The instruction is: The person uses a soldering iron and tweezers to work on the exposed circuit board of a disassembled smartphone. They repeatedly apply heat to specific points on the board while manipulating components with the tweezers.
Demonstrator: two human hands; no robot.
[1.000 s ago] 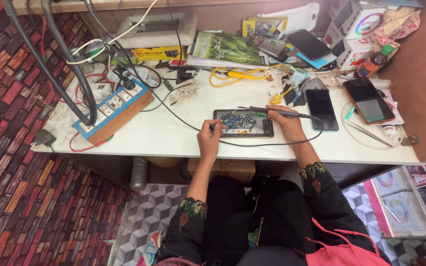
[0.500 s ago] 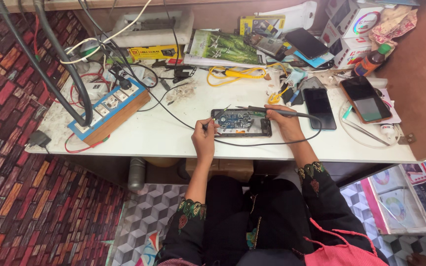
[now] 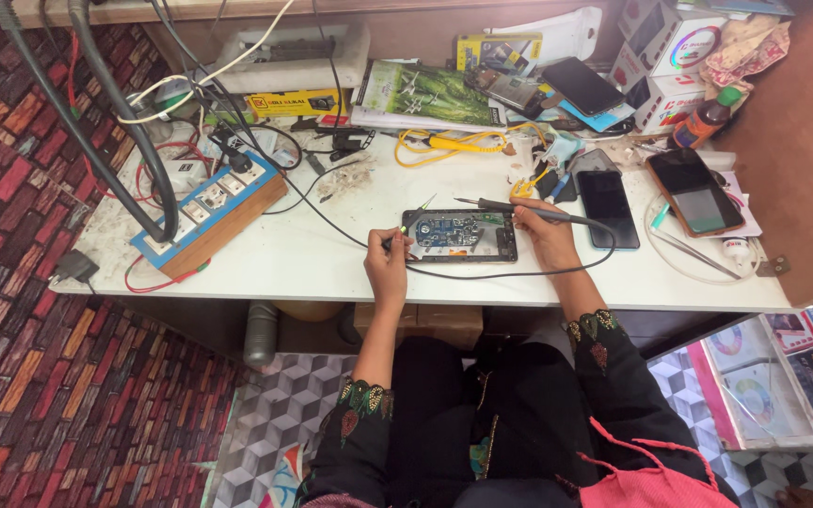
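An opened phone (image 3: 482, 246) with its circuit board showing lies flat near the front of the white desk (image 3: 331, 268). My left hand (image 3: 388, 265) rests at the phone's left end and pinches a thin pointed tool (image 3: 401, 231), its tip on the phone's left edge. My right hand (image 3: 544, 233) sits at the phone's right end and holds a dark soldering iron (image 3: 510, 205). The iron points left, its tip just above the phone's top edge. The iron's black cable (image 3: 519, 275) loops along the phone's front side.
A blue and wooden socket box (image 3: 209, 205) stands at the left, with thick black cables (image 3: 134, 179) running to it. Three other phones (image 3: 609, 209) (image 3: 694, 192) (image 3: 581, 87) lie at the right. A yellow cable (image 3: 454, 145), boxes (image 3: 670, 56) and a brown bottle (image 3: 704, 119) crowd the back.
The view has shifted slightly. Both hands stay at the phone's ends with their tools, with hardly any movement.
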